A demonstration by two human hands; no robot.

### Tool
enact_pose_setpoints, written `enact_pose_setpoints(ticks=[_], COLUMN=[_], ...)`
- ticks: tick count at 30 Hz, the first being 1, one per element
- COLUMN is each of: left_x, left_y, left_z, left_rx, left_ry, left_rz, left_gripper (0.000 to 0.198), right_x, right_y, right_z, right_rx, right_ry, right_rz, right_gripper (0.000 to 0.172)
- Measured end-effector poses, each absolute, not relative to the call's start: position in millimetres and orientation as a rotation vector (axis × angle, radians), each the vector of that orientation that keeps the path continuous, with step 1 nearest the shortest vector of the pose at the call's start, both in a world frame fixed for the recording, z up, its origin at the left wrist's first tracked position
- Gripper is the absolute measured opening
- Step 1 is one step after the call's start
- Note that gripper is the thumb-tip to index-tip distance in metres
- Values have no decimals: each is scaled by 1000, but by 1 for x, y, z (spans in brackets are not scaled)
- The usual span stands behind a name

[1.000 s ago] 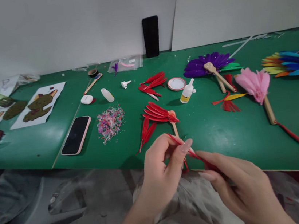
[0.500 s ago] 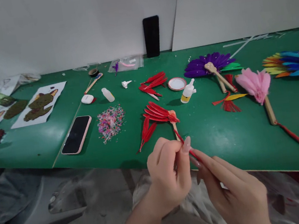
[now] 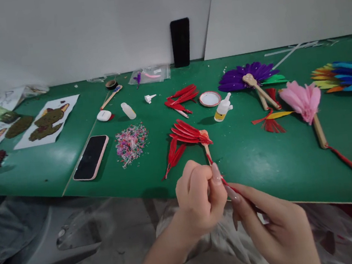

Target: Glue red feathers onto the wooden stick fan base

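My left hand [image 3: 195,194] is closed in a pinch on a slim red feather [image 3: 224,181] just over the table's front edge. Lower down the same feather, my right hand [image 3: 272,212] pinches it between thumb and fingers. Parts of the feather are hidden by both hands. Just beyond them lies a wooden fan handle [image 3: 207,148], with red feathers [image 3: 185,131] fanned to the left at its head. Two loose red feathers [image 3: 174,154] lie left of that handle, and a further bunch of red feathers [image 3: 182,98] is behind it.
A white glue bottle [image 3: 222,109] stands by a round lid [image 3: 209,98]. Leftward are a second small bottle [image 3: 128,111], colourful chips [image 3: 131,143] and a pink-edged phone [image 3: 91,158]. Purple [image 3: 236,77] and pink [image 3: 302,100] feather fans lie right. A black phone [image 3: 181,42] leans against the wall.
My hands have shifted slightly along the red feather, with the right fingertips a little lower. The table things appear in the same places; the view has moved slightly.
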State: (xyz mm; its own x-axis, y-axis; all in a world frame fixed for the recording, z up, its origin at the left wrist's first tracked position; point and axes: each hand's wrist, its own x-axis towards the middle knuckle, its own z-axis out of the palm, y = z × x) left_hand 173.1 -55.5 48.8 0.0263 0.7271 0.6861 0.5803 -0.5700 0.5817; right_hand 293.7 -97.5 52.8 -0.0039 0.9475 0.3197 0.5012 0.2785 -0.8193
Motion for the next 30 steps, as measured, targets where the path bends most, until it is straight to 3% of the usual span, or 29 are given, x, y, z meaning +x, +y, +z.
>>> enact_pose_setpoints(ticks=[10, 18, 22, 25, 30], left_x=[146, 56, 32, 45, 95], left_y=[-42, -7, -3, -11, -35], left_z=[38, 33, 28, 33, 55], left_rx=[1618, 1815, 1834, 1879, 2088], left_ry=[1539, 2155, 2289, 2097, 1247], left_rz=[1900, 1224, 1081, 1167, 1216], left_gripper=[29, 39, 9, 34, 38], right_x=[280, 277, 276, 276, 279], right_y=[-99, -99, -98, -97, -94], right_z=[65, 71, 69, 65, 66], right_rx=[-1401, -1436, -1431, -1448, -1491], right_ry=[-1291, -1058, -1031, -1073, -1221], right_rz=[900, 1208, 1246, 1246, 1178], right_gripper=[20, 29, 28, 30, 33])
